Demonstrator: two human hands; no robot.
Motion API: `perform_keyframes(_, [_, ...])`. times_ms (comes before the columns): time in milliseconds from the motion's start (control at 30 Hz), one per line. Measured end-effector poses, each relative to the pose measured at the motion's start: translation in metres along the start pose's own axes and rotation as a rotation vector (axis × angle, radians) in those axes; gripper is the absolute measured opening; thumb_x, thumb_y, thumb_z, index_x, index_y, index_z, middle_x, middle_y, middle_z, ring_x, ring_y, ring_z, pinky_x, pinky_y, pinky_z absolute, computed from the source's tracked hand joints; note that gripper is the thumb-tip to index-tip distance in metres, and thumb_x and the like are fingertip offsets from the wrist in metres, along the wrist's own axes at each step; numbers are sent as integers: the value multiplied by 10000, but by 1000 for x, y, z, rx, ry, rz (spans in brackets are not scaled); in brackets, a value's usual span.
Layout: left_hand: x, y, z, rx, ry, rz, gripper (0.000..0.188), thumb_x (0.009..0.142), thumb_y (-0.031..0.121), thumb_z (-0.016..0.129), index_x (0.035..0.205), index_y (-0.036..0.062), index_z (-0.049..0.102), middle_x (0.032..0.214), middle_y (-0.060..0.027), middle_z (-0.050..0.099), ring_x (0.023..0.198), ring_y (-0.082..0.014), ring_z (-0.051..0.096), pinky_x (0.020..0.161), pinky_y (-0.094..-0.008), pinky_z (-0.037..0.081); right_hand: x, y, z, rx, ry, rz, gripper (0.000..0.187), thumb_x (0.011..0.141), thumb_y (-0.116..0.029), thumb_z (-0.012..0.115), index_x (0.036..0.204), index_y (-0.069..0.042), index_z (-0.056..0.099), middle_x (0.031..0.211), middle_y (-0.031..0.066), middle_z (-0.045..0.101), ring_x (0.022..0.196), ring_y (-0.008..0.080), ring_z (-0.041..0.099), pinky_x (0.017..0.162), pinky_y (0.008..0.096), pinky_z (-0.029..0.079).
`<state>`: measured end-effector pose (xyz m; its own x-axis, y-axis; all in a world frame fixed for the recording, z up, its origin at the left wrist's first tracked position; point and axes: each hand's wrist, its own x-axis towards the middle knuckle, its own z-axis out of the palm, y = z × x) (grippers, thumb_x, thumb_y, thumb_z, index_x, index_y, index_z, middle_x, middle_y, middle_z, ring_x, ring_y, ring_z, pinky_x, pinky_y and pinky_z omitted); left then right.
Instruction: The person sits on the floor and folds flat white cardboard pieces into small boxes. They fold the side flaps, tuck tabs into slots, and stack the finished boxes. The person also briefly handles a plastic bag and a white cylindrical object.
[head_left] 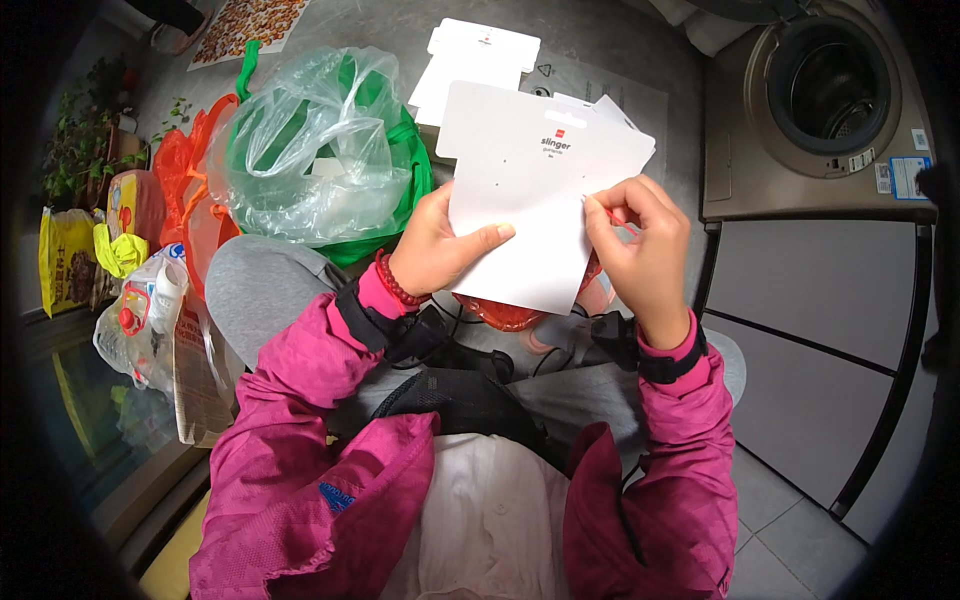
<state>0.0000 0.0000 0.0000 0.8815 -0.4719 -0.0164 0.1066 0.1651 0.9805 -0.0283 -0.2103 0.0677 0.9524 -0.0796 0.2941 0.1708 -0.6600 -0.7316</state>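
A white cardboard card (520,225) with a hanging slot, dark print and a few small holes is tilted up above my lap. At its left edge my left hand (450,240) grips it, thumb flat on the front and fingers behind. My right hand (640,240) is closed in a pinch at the card's right edge. A thin red strand shows by those fingers, and a tiny pale tip pokes out; what exactly they pinch is too small to tell. Below the card shows part of something red and shiny (505,314), mostly hidden by it.
More white cards (475,60) lie stacked on the floor ahead. At the left stand a clear plastic bag (310,150) inside a green bag (412,150), an orange-red bag (190,165) and plants (85,150). A washing machine (745,110) and grey drawers (815,290) stand at right.
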Motion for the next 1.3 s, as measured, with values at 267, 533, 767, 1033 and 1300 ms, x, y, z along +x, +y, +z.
perform_keyframes(267, [-4,10,-4,-9,16,-8,405,857,75,681,1215,-41,531,1109,-100,634,988,-143,598,861,-298,494,-1,-1,7,-70,1,-112,141,715,-20,696,675,-19,561,615,77,475,589,244,484,545,350,387])
perform_keyframes(533, [-7,11,-5,181,-10,48,362,856,72,680,1175,-46,556,1098,-105,636,976,-143,600,857,-294,491,-5,-1,13,-275,9,-291,104,713,-1,680,703,-22,579,723,107,521,689,276,529,604,361,427])
perform_keyframes(767, [2,7,-3,-216,69,-36,429,837,59,693,1212,-49,514,1132,-122,621,1008,-176,607,883,-321,496,7,7,-1,160,255,-51,59,804,-47,693,827,-14,650,1007,94,557,962,200,552,823,320,458])
perform_keyframes(1033, [0,12,-5,-274,12,-140,469,839,71,690,1241,-48,479,1149,-124,601,1036,-182,590,907,-323,482,-4,-7,-2,751,-141,273,70,868,-46,669,870,14,635,894,29,585,817,76,572,737,214,461])
perform_keyframes(1300, [-1,12,-5,-241,7,-147,458,844,93,690,1230,-54,493,1138,-125,605,1030,-178,588,903,-321,480,2,-8,-10,532,-367,262,96,853,-78,681,864,9,641,797,23,642,730,64,575,672,209,460])
